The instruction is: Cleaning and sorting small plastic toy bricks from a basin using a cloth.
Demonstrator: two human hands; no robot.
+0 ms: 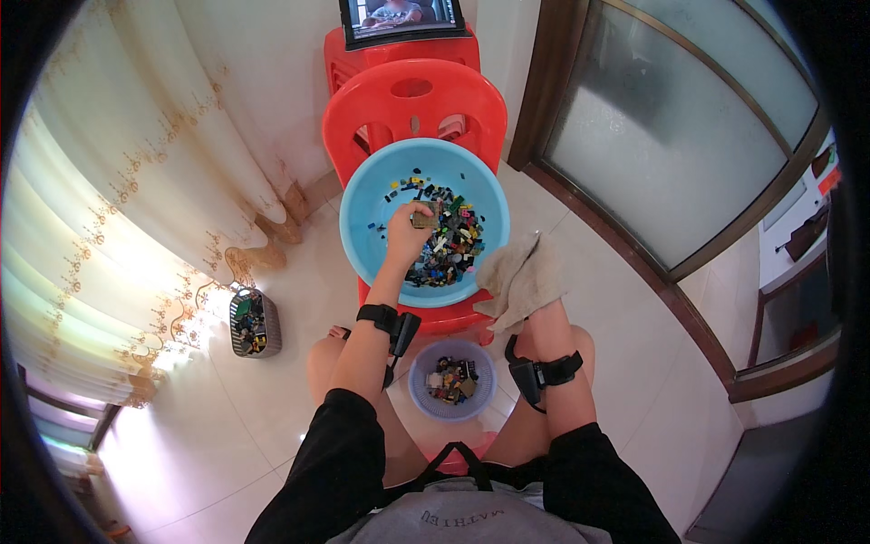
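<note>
Over a light blue plastic basin [360, 183], my left hand [406, 238] grips a flat olive-brown toy brick piece [426, 215] between thumb and fingers. Beneath it, many small plastic building bricks [445, 255] in mixed colours are heaped on the basin floor. A beige cloth [523, 275] wraps my right hand at the basin's right rim, so its fingers are hidden; only the right wrist [546, 314] emerges. The cloth hangs bunched around that hand, away from the brick piece.
The basin rests on a red plastic chair [416, 76]. Behind it, a tablet [406, 20] stands on red stools [336, 61]. A lilac basket [423, 401] of bricks sits between my legs, and a grey basket [272, 333] near the curtain [163, 170]. A frosted glass door [652, 136] is at right.
</note>
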